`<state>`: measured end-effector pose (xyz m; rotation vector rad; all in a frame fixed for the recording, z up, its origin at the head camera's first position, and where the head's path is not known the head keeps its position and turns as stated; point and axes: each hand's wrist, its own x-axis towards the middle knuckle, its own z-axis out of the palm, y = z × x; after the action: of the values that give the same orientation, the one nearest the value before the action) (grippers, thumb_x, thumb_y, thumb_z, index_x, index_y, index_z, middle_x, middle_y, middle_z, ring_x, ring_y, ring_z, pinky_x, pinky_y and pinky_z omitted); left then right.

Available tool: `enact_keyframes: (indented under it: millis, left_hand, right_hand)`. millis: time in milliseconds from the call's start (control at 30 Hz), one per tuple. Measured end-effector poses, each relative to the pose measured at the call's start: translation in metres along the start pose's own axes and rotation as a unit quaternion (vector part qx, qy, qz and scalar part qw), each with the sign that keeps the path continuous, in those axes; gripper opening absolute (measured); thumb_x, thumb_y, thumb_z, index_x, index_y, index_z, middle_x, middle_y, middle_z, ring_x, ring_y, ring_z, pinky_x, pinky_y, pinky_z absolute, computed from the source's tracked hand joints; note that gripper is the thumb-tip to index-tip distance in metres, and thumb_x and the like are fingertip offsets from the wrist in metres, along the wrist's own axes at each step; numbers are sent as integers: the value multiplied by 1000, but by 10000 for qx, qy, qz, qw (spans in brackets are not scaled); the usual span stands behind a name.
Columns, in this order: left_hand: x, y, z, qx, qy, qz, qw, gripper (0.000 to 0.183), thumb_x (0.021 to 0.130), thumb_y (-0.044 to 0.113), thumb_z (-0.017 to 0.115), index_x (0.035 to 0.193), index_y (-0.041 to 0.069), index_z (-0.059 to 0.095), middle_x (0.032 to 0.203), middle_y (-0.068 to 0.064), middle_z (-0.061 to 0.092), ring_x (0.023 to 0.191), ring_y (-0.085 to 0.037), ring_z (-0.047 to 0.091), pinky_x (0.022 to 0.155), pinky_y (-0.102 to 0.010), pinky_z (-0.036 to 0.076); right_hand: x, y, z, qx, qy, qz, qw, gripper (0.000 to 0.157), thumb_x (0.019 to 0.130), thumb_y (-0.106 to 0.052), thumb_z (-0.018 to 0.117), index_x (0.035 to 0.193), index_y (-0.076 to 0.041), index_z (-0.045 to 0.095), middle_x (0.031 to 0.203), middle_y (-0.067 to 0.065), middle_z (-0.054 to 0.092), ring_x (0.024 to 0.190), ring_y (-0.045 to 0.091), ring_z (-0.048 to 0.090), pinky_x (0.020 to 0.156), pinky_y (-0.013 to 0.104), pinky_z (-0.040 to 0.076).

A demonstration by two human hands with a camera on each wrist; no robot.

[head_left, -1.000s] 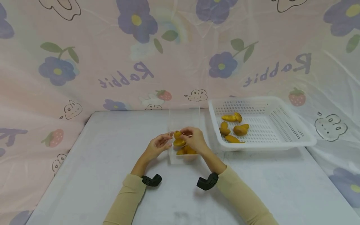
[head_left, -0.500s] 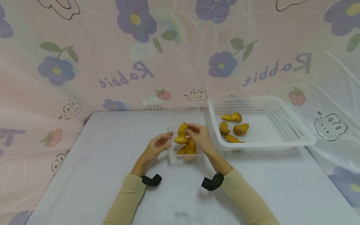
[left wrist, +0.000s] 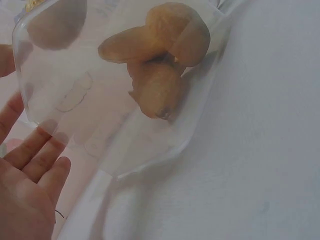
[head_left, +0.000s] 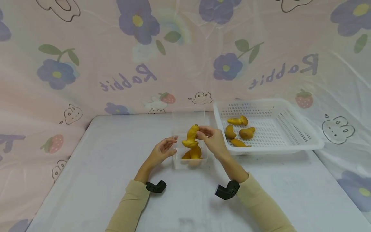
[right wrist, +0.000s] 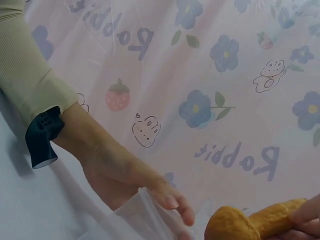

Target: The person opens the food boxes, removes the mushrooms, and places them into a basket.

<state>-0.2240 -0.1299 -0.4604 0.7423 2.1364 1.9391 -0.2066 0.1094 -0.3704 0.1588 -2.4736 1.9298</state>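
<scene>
My right hand (head_left: 214, 139) pinches a yellow-brown mushroom (head_left: 192, 132) by its stem, cap downward, over a clear plastic box (head_left: 178, 165). In the right wrist view the held mushroom (right wrist: 232, 224) lies across the lower right corner, with only fingertips on its stem. Several mushrooms (left wrist: 157, 90) are piled inside the box, seen through its wall in the left wrist view. My left hand (head_left: 160, 152) is at the left side of the box, fingers extended and fingertips against its wall; thumb and fingers are spread apart.
A white perforated basket (head_left: 290, 149) stands at the right, with several more mushrooms (head_left: 247, 133) in its left part. The box's clear lid (head_left: 188, 120) stands raised behind it. A patterned curtain (head_left: 179, 64) hangs along the back of the white table (head_left: 121, 141).
My right hand has drawn back to the right and lifted the mushroom, turning it from lying low in the box to standing upright, cap down. My left hand has stayed by the box.
</scene>
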Motion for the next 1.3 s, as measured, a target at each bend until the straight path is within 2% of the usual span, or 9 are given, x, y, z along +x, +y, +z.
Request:
enact_keyframes:
  millis: [200, 433, 533, 667, 733, 1000, 1100, 1233, 1300]
  left_hand:
    - [-1, -1, 1, -133, 3, 32, 9999, 46, 91, 6, 64, 126, -17, 44, 153, -25, 36, 144, -38, 32, 120, -23, 29]
    - [-1, -1, 1, -102, 6, -51, 9999, 47, 91, 6, 64, 127, -16, 43, 153, -24, 37, 145, -38, 31, 122, -30, 27]
    - [-1, -1, 1, -138, -1, -109, 9998, 48, 91, 7, 64, 128, -16, 43, 153, -24, 36, 145, -38, 31, 122, -30, 26]
    - [-1, -2, 0, -176, -2, -111, 9998, 50, 91, 8, 65, 128, -16, 43, 153, -24, 36, 145, -38, 31, 122, -31, 25]
    - [-1, -3, 0, -158, 5, -83, 9998, 50, 91, 8, 65, 127, -17, 43, 153, -25, 37, 145, -38, 31, 122, -31, 26]
    - [-1, -2, -1, -178, 24, -89, 9998, 51, 90, 9, 66, 127, -18, 43, 152, -26, 37, 144, -39, 32, 120, -27, 27]
    - [-1, -2, 0, -154, 39, -100, 9998, 50, 90, 9, 66, 127, -17, 43, 152, -25, 37, 144, -39, 33, 120, -28, 27]
    - [-1, -2, 0, -124, 56, -135, 9998, 50, 90, 10, 66, 127, -16, 44, 152, -25, 38, 144, -38, 33, 120, -29, 27]
    - [-1, -2, 0, -126, 51, -109, 9998, 50, 91, 10, 66, 126, -17, 44, 152, -25, 38, 144, -39, 33, 120, -29, 27]
  right_hand:
    - [-5, -9, -14, 324, -95, 6, 9994, 34, 95, -5, 57, 126, 10, 56, 118, 30, 64, 84, -1, 68, 85, 17, 60]
    - [-10, -16, -30, 474, -113, -209, 9986, 35, 95, -2, 56, 126, 15, 53, 113, 24, 67, 78, -5, 67, 82, 16, 60]
    - [-12, -18, -39, 532, 1, -228, 9983, 36, 95, -1, 55, 127, 16, 52, 107, 13, 70, 78, -5, 67, 81, 16, 61]
    - [-14, -20, -54, 701, 82, -130, 9974, 39, 96, -3, 54, 130, 16, 48, 94, -13, 67, 78, -5, 68, 82, 14, 60]
    - [-16, -20, -61, 754, 88, -112, 9971, 42, 97, -6, 54, 131, 16, 46, 91, -21, 65, 79, -5, 69, 83, 13, 59]
    - [-23, -13, -88, 947, 370, -153, 9947, 50, 96, -16, 59, 131, 17, 45, 90, -22, 69, 81, -4, 70, 84, 9, 57]
    - [-24, -10, -97, 1238, 500, -268, 9907, 39, 95, -14, 60, 125, 10, 53, 91, -18, 70, 80, -2, 71, 81, 11, 59]
    - [-25, -5, -110, 1490, 674, -426, 9856, 13, 95, -11, 60, 108, -9, 61, 89, -15, 72, 79, -1, 71, 78, 13, 60]
    - [-24, -2, -117, 1554, 768, -449, 9838, 9, 94, -10, 60, 102, -14, 61, 88, -15, 73, 78, -1, 72, 76, 13, 60]
